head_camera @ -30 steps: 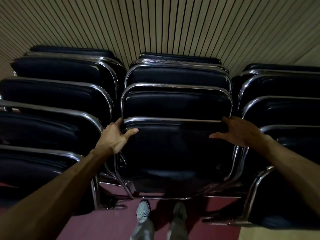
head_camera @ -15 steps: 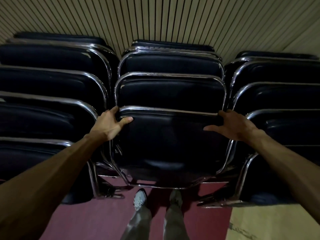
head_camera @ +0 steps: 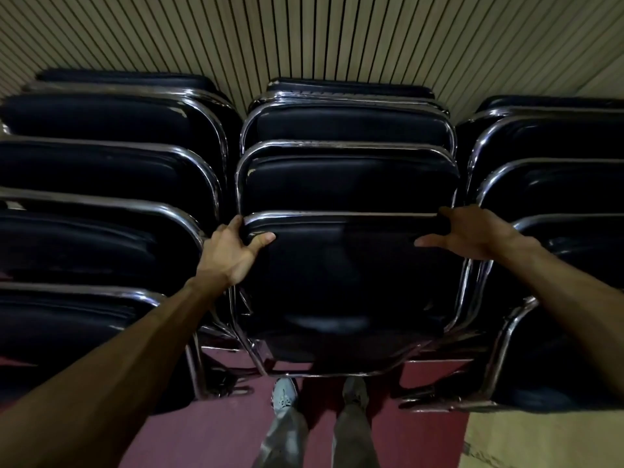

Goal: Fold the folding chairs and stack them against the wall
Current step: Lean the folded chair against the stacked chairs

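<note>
A folded chair (head_camera: 347, 285) with black padding and a chrome frame stands upright at the front of the middle stack. My left hand (head_camera: 229, 255) grips its top left corner, fingers behind the frame and thumb across the front. My right hand (head_camera: 472, 236) holds the top right corner, thumb stretched over the padding, fingers hidden behind the chrome tube. Behind it several folded chairs (head_camera: 347, 184) of the same kind lean toward the ribbed wall (head_camera: 304, 38).
A left stack (head_camera: 101, 204) and a right stack (head_camera: 553, 190) of folded black chairs flank the middle one. My two shoes (head_camera: 285, 395) stand on the dark red floor (head_camera: 209, 430) just below the chair. A tan floor patch (head_camera: 540, 440) lies at the lower right.
Both hands keep their hold on the front chair's top corners. The view has shifted slightly; the chair looks a bit more upright against the stack.
</note>
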Motion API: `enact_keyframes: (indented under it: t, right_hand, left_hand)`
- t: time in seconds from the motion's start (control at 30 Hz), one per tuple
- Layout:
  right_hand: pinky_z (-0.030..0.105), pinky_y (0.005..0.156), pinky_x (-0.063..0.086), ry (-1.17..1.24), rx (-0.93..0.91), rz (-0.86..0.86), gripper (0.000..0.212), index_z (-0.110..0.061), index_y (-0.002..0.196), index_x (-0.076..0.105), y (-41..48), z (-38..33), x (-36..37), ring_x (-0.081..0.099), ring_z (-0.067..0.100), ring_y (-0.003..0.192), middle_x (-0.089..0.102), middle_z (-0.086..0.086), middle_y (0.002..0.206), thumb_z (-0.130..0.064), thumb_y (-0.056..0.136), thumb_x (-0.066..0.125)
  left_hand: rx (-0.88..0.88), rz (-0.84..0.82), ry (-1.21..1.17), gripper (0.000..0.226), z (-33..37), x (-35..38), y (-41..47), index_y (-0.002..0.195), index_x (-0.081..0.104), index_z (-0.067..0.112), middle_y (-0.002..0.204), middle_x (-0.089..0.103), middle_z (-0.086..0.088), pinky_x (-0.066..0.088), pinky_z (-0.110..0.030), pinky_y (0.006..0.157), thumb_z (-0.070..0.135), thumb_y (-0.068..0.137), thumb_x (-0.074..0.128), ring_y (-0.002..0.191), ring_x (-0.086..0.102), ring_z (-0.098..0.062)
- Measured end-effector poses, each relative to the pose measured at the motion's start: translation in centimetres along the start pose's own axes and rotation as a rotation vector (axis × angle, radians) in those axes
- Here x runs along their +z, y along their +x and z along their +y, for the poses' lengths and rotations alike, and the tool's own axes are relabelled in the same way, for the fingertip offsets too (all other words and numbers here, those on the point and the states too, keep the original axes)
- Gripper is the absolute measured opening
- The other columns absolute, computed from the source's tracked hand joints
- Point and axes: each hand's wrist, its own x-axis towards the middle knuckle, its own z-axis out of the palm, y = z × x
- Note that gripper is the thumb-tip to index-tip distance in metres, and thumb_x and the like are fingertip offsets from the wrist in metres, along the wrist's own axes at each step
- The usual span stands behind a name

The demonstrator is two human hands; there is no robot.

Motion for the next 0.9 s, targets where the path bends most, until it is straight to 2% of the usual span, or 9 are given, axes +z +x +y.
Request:
enact_keyframes:
  t: [0.07, 0.2, 0.33, 0.47, 0.53, 0.57, 0.7, 0.8, 0.9]
  right_hand:
    - [0.040, 0.098, 0.044, 0.043, 0.019, 0.013, 0.124, -0.015, 0.140, 0.041, 0.3, 0.1, 0.4, 0.053, 0.032, 0.122, 0.058, 0.013, 0.131, -0.098, 0.048, 0.030]
    - [0.041, 0.099, 0.043, 0.198, 0.045, 0.051, 0.097, -0.013, 0.138, 0.040, -0.1, -0.3, 1.4, 0.052, 0.032, 0.123, 0.055, 0.013, 0.133, -0.079, 0.068, 0.055]
    - [0.045, 0.103, 0.043, 0.315, 0.099, 0.141, 0.115, -0.015, 0.136, 0.043, -1.2, -1.1, 2.7, 0.051, 0.031, 0.124, 0.053, 0.011, 0.136, -0.092, 0.051, 0.047]
    - [0.045, 0.099, 0.045, 0.328, 0.193, 0.319, 0.091, -0.010, 0.136, 0.043, -3.0, -2.6, 4.6, 0.050, 0.032, 0.124, 0.050, 0.013, 0.136, -0.073, 0.071, 0.059]
    - [0.046, 0.096, 0.046, 0.355, 0.208, 0.408, 0.082, -0.009, 0.134, 0.044, -3.8, -3.6, 5.5, 0.051, 0.032, 0.121, 0.051, 0.013, 0.133, -0.066, 0.077, 0.060]
    - [0.045, 0.097, 0.045, 0.373, 0.217, 0.441, 0.078, -0.008, 0.134, 0.044, -4.3, -4.2, 5.8, 0.050, 0.032, 0.122, 0.050, 0.014, 0.133, -0.060, 0.079, 0.061]
    - [0.046, 0.109, 0.036, 0.406, 0.231, 0.502, 0.073, -0.006, 0.140, 0.037, -6.4, -5.9, 6.1, 0.039, 0.033, 0.134, 0.039, 0.018, 0.144, -0.040, 0.083, 0.067]
    - [0.046, 0.103, 0.043, 0.470, 0.192, 0.491, 0.066, -0.004, 0.131, 0.046, -7.9, -6.8, 5.6, 0.048, 0.032, 0.123, 0.051, 0.017, 0.132, -0.033, 0.077, 0.072]
    - [0.037, 0.102, 0.040, 0.532, 0.160, 0.442, 0.057, 0.001, 0.128, 0.050, -11.1, -9.3, 3.8, 0.049, 0.034, 0.120, 0.053, 0.020, 0.128, -0.027, 0.081, 0.070]
  left_hand:
    - [0.005, -0.007, 0.008, 0.073, 0.1, -0.1, 0.4, 0.129, 0.053, 0.022, 0.127, 0.062, -0.015, 0.041, -0.046, 0.103, 0.076, 0.081, 0.047, 0.119, 0.055, -0.038]
    - [-0.003, -0.053, 0.011, 0.069, 0.7, -0.7, 0.4, 0.135, 0.050, 0.022, 0.134, 0.058, -0.015, 0.036, -0.044, 0.105, 0.070, 0.084, 0.051, 0.124, 0.052, -0.037]
    - [-0.057, -0.150, -0.201, 0.070, 1.2, -1.3, 0.4, 0.135, 0.049, 0.021, 0.133, 0.058, -0.012, 0.041, -0.038, 0.106, 0.060, 0.080, 0.067, 0.124, 0.053, -0.030]
    - [-0.090, -0.087, -0.318, 0.106, 0.5, -0.6, 0.5, 0.135, 0.049, 0.023, 0.134, 0.057, -0.008, 0.042, -0.045, 0.109, 0.084, 0.049, 0.061, 0.124, 0.054, -0.028]
    - [-0.098, -0.037, -0.306, 0.123, -0.4, 0.2, 0.8, 0.138, 0.045, 0.017, 0.138, 0.053, -0.012, 0.045, -0.048, 0.106, 0.094, 0.044, 0.059, 0.124, 0.055, -0.032]
    - [-0.095, -0.028, -0.296, 0.123, -0.2, -0.1, 0.4, 0.139, 0.044, 0.016, 0.140, 0.051, -0.013, 0.047, -0.050, 0.103, 0.094, 0.046, 0.060, 0.122, 0.055, -0.034]
    - [-0.061, -0.023, -0.306, 0.090, 1.9, -1.7, -2.6, 0.146, 0.037, 0.008, 0.148, 0.037, -0.019, 0.034, -0.041, 0.115, 0.056, 0.079, 0.072, 0.134, 0.043, -0.035]
    - [-0.033, -0.045, -0.361, 0.067, 1.7, -2.6, -4.4, 0.137, 0.049, 0.008, 0.136, 0.055, -0.015, 0.041, -0.038, 0.110, 0.040, 0.084, 0.073, 0.124, 0.054, -0.028]
    - [-0.046, -0.099, -0.430, 0.052, 1.5, -4.7, -7.7, 0.132, 0.055, 0.007, 0.125, 0.065, -0.008, 0.046, -0.034, 0.102, 0.030, 0.087, 0.071, 0.111, 0.061, -0.021]
